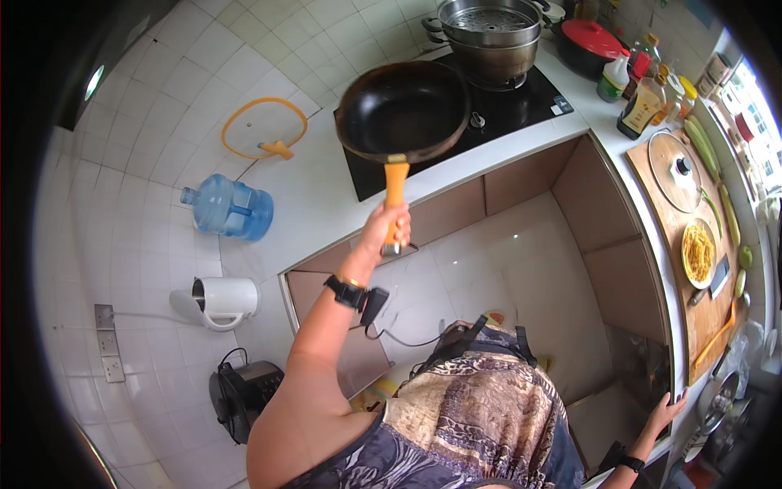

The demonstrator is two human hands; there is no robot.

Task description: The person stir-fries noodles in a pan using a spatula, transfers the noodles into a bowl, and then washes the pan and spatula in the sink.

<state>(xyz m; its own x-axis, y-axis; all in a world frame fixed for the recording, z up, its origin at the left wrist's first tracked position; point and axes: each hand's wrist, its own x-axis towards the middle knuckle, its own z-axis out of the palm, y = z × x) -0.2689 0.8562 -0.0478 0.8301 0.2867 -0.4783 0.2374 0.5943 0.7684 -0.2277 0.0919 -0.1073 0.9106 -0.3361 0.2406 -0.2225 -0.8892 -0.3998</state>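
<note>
My left hand [386,225] is closed around the orange handle [397,180] of a dark frying pan [406,113]. The pan is over the left part of a black glass cooktop [519,109]; whether its base touches the glass cannot be seen. Its dark inside shows no food. On the far right, my right hand [667,409] rests at the white counter's edge near the sink, holding nothing, fingers somewhat apart. Close to it is a wooden cutting board [690,312] with a plate of yellow shredded food [698,253], a cleaver [721,276] and an orange spatula [716,341].
A steel steamer pot [496,55] stands on the cooktop's right side. Beyond it are a red-lidded pot [589,46] and sauce bottles [644,104]. Left are an orange-rimmed glass lid [264,128], a water jug [229,208] and an open white kettle [229,299]. A glass lid [672,177] lies on the board.
</note>
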